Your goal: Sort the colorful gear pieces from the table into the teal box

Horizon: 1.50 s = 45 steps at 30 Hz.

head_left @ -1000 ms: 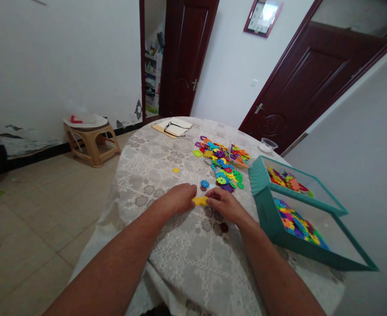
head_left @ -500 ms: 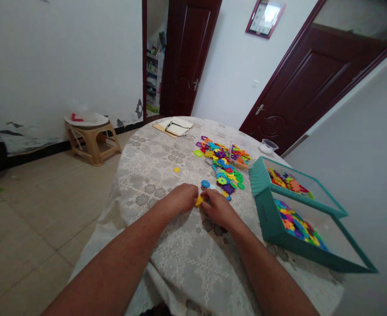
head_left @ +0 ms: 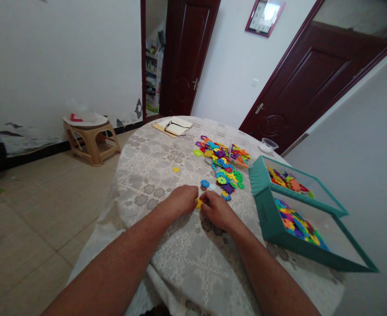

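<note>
My left hand (head_left: 185, 199) and my right hand (head_left: 215, 205) meet low over the near half of the table, fingers closed. Between their fingertips shows a small yellow plastic building disc (head_left: 199, 203), mostly covered by the fingers; whether it is one piece or two joined I cannot tell. Just beyond my right hand lie a blue notched disc (head_left: 205, 183) and a pale, whitish disc (head_left: 212, 187). A lone yellow disc (head_left: 176, 169) rests on the cloth farther off to the left. To the right of the blue disc spreads a pile of colourful discs (head_left: 226, 169).
A green box (head_left: 279, 228) with two compartments of colourful pieces stands open at the right. Behind the pile are a clear tub of pieces (head_left: 240, 154) and a clear bowl (head_left: 270, 144). Black glasses (head_left: 173, 128) lie on a notebook (head_left: 183, 124) at the far edge. A stool (head_left: 93, 142) stands left.
Both hands stay together around the yellow disc, with only slight finger movement. The pale disc beyond them shows a little more clearly. Nothing else has visibly moved.
</note>
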Tool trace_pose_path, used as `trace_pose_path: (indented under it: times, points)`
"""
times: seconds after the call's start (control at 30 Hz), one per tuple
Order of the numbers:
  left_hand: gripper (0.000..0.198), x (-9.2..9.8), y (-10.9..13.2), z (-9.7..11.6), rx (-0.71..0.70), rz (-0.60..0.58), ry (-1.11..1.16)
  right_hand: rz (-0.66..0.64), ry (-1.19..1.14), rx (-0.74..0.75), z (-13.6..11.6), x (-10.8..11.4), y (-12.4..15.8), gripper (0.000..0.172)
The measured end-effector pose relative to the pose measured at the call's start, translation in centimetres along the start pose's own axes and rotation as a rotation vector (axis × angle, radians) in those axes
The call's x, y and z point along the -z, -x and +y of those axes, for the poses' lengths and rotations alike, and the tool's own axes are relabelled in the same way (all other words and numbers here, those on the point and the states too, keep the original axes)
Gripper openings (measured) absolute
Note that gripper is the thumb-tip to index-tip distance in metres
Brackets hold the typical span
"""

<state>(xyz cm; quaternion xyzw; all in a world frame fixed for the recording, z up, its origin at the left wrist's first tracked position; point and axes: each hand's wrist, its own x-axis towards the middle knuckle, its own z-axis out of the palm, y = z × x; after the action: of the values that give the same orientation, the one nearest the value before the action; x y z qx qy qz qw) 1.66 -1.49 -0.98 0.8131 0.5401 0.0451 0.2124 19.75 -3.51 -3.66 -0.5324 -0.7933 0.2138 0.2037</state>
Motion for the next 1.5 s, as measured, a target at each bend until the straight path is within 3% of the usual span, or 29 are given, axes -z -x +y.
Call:
trace_pose_path:
  times: [0.23,0.47,0.6,0.7,0.8,0.9,1.07,1.3,1.4,1.5]
  points:
    - [0.02,0.1,0.4,-0.1,-0.024,0.009,0.047,0.062,-0.113,-0.015,-0.2,-0.4,0.5,0.016]
    - [0.007,0.2,0.4,-0.9,-0.114,0.025,0.217,0.009,-0.376,-0.025,0.4,-0.9,0.7,0.011]
    - [0.015,0.7,-0.4,-2.0,-0.147,0.079,0.26,0.1,-0.312,-0.035,0.9,-1.3,0.3,0.018]
    - [0.029,1.5,-1.5,-3.6,-0.078,0.291,0.147,0.236,-0.132,0.051,1.1,-1.5,-0.1,0.027]
    - [0.04,2.3,-2.7,-5.6,0.077,0.453,-0.05,0.267,-0.014,0.154,1.1,-1.8,-0.3,0.021]
    - [0.037,2.4,-4.0,-7.6,0.184,0.402,-0.152,0.239,0.04,0.166,1.1,-2.1,-0.2,0.021]
    - [0.024,2.4,-5.3,-9.1,0.194,0.35,-0.144,0.191,0.06,0.132,0.8,-2.1,-0.1,0.023]
    - [0.027,3.1,-5.3,-8.3,0.148,0.304,-0.043,0.219,-0.041,0.106,0.8,-2.1,-0.3,0.025]
    - [0.022,3.3,-4.3,-6.4,0.022,0.247,0.018,0.282,-0.19,0.01,0.9,-2.0,-0.4,0.026]
    - [0.025,2.7,-2.7,-3.6,-0.089,0.22,0.097,0.303,-0.313,-0.086,1.1,-1.9,-0.5,0.038]
